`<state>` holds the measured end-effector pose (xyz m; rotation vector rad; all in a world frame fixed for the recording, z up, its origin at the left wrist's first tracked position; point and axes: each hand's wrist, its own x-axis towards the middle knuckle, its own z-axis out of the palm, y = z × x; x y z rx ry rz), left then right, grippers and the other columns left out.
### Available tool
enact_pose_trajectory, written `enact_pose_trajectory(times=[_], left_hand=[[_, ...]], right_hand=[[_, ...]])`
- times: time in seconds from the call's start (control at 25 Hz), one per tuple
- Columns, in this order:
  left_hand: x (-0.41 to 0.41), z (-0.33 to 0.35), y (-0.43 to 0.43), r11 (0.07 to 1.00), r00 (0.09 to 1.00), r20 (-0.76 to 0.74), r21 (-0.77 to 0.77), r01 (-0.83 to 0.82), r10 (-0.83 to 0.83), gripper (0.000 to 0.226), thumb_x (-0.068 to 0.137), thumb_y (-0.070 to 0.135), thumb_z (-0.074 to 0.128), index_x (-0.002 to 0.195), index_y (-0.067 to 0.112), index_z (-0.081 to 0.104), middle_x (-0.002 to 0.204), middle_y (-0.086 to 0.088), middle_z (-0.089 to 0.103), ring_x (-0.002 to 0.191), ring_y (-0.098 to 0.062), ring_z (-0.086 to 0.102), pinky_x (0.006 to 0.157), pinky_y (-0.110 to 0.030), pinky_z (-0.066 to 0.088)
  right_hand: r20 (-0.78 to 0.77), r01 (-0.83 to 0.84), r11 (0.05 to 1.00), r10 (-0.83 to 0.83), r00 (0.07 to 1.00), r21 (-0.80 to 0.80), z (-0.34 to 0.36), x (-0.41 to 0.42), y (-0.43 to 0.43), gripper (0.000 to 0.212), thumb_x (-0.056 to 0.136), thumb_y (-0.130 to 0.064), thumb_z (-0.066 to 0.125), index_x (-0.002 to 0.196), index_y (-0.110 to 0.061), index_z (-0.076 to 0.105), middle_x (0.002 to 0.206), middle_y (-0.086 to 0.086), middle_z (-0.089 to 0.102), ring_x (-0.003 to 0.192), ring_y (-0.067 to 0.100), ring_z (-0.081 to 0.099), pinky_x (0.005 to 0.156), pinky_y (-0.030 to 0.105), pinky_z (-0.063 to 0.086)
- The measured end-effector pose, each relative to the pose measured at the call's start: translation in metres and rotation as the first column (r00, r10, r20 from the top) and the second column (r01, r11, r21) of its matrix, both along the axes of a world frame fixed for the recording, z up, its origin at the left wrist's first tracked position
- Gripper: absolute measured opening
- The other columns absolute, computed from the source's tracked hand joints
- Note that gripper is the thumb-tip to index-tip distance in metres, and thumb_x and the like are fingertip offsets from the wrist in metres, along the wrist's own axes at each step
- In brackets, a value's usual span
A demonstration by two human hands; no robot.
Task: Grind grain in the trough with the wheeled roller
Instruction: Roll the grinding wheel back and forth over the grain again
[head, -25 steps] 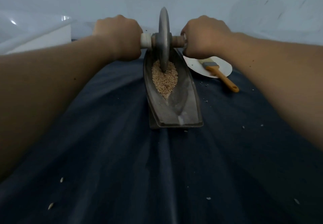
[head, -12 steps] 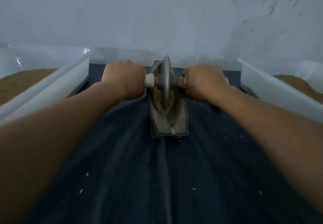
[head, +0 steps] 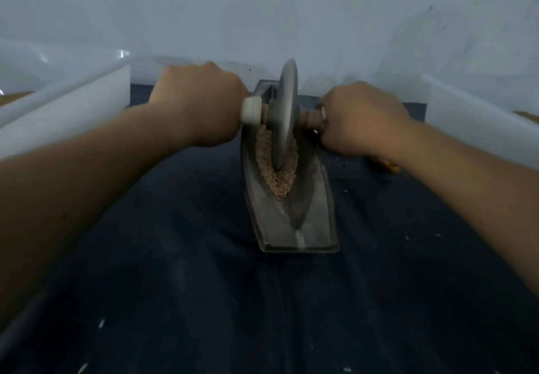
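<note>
A boat-shaped grey metal trough (head: 309,228) lies lengthwise on the dark cloth, its near end towards me. A heap of tan grain (head: 281,182) fills its far half. The wheeled roller (head: 285,117), a grey metal disc on a wooden axle, stands upright in the grain near the trough's middle. My left hand (head: 201,105) grips the axle's left handle beside a white collar. My right hand (head: 361,120) grips the right handle. Both handles are hidden inside my fists.
A dark blue cloth (head: 204,300) covers the table, with stray grains scattered on it. White plastic tubs stand at the left (head: 64,111) and at the right (head: 478,117). An orange brush handle (head: 389,166) peeks out under my right wrist. A pale wall rises behind.
The roller rolled to the trough's far end half a second ago and has now come back towards me into the grain heap. My view has shifted; both hands keep their grip.
</note>
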<state>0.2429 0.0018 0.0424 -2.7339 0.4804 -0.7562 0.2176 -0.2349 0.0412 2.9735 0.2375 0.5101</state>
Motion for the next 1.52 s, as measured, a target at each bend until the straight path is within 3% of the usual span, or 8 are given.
enact_pose_trajectory(times=[0.36,0.56,0.68,0.84,0.96,1.04,1.24,1.52], left_hand=[[0.054,-0.003,-0.004,0.993,0.999,0.026,-0.12,-0.02,0.023,0.014,0.077,0.032,0.064,0.091,0.03,0.066,0.07,0.0,0.049,0.057,-0.021,0.044,0.05,-0.028,0.029],[0.017,-0.03,-0.003,0.972,0.974,0.221,-0.234,0.003,0.051,0.006,0.082,0.026,0.064,0.08,0.022,0.06,0.067,-0.007,0.056,0.057,-0.03,0.056,0.052,-0.031,0.033],[-0.02,-0.038,0.004,0.968,0.975,0.217,-0.251,0.006,0.05,0.022,0.082,0.026,0.065,0.073,0.022,0.045,0.059,0.002,0.047,0.05,-0.024,0.041,0.047,-0.027,0.023],[-0.058,-0.014,0.018,0.982,0.996,-0.046,-0.18,0.063,-0.072,0.022,0.079,0.036,0.062,0.073,0.033,0.041,0.064,0.009,0.043,0.055,-0.018,0.042,0.05,-0.029,0.032],[-0.073,0.011,0.035,0.983,0.87,-0.478,-0.182,0.039,-0.123,0.023,0.071,0.042,0.072,0.073,0.04,0.05,0.07,0.015,0.056,0.064,-0.002,0.054,0.058,-0.027,0.043],[-0.074,0.014,0.038,0.986,0.821,-0.561,-0.165,0.019,-0.11,0.025,0.07,0.042,0.076,0.071,0.04,0.051,0.07,0.017,0.059,0.064,0.001,0.055,0.056,-0.021,0.039],[-0.026,-0.003,0.018,0.987,0.956,-0.292,-0.159,-0.026,-0.022,0.012,0.075,0.042,0.065,0.081,0.034,0.058,0.08,0.007,0.062,0.073,-0.019,0.061,0.068,-0.037,0.056],[0.06,0.006,-0.005,0.99,0.995,-0.041,-0.106,-0.093,0.09,0.023,0.077,0.034,0.069,0.096,0.021,0.066,0.075,-0.005,0.056,0.064,-0.027,0.055,0.055,-0.035,0.043]], right_hand=[[0.181,0.003,0.997,0.012,0.983,-0.082,0.008,0.063,0.002,0.006,0.077,-0.03,0.064,0.078,-0.026,0.06,0.067,0.0,0.044,0.058,0.023,0.045,0.054,0.028,0.031],[0.306,0.0,0.988,0.048,0.951,-0.158,0.004,0.031,0.016,0.009,0.08,-0.022,0.07,0.088,-0.021,0.066,0.066,0.006,0.045,0.061,0.028,0.045,0.056,0.033,0.032],[0.243,-0.036,0.976,0.089,0.966,-0.216,0.01,-0.004,0.02,0.009,0.082,-0.019,0.069,0.089,-0.022,0.063,0.069,0.003,0.05,0.064,0.03,0.057,0.052,0.031,0.029],[0.088,-0.087,0.973,0.108,0.99,-0.212,0.018,-0.052,0.006,0.02,0.084,-0.025,0.065,0.074,-0.026,0.048,0.063,-0.005,0.048,0.053,0.018,0.048,0.044,0.026,0.029],[0.103,-0.068,0.968,0.096,0.99,-0.242,0.03,-0.075,-0.003,0.031,0.082,-0.033,0.067,0.065,-0.031,0.041,0.056,-0.009,0.045,0.046,0.011,0.042,0.042,0.023,0.024],[0.104,-0.055,0.966,0.084,0.991,-0.254,0.035,-0.078,-0.003,0.034,0.081,-0.034,0.066,0.061,-0.032,0.039,0.054,-0.009,0.043,0.044,0.01,0.039,0.043,0.023,0.022],[0.148,-0.003,0.982,0.031,0.988,-0.191,0.017,-0.031,-0.003,0.021,0.083,-0.037,0.066,0.07,-0.029,0.051,0.062,-0.005,0.044,0.051,0.015,0.039,0.047,0.023,0.021],[0.22,0.043,0.992,-0.016,0.975,-0.118,0.012,0.071,-0.005,0.008,0.081,-0.028,0.069,0.089,-0.026,0.066,0.071,0.003,0.052,0.066,0.029,0.053,0.051,0.027,0.028]])
